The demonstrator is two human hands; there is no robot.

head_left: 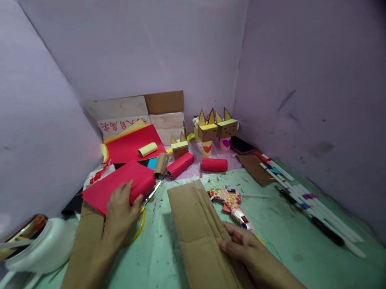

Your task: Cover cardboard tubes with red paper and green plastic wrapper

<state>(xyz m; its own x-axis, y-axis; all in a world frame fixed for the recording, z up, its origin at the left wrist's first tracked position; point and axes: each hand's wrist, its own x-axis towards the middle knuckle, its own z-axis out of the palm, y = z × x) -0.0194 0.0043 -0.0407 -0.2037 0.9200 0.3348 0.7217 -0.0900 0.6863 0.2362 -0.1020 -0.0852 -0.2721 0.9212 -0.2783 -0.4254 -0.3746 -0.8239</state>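
Note:
My left hand (121,213) is closed on red paper (113,186), with its fingers on top and the thumb at the near edge. The right end of this paper bulges into a roll shape. Beneath and beside that hand lie scissors (141,225) with yellow handles, their blades partly hidden. My right hand (245,246) grips a folded piece of brown cardboard (196,229) by its right edge, thumb on the front. The cardboard stands tilted above the green table cover. Just beyond it is a patterned glue gun (230,202).
Red rolls (214,164), a bare cardboard tube (161,165) and cardboard animal figures (208,133) stand farther back. White sticks (310,203) and a black-handled cutter (327,231) lie right. A white mug-like container (44,249) is at left. Walls enclose the back and sides.

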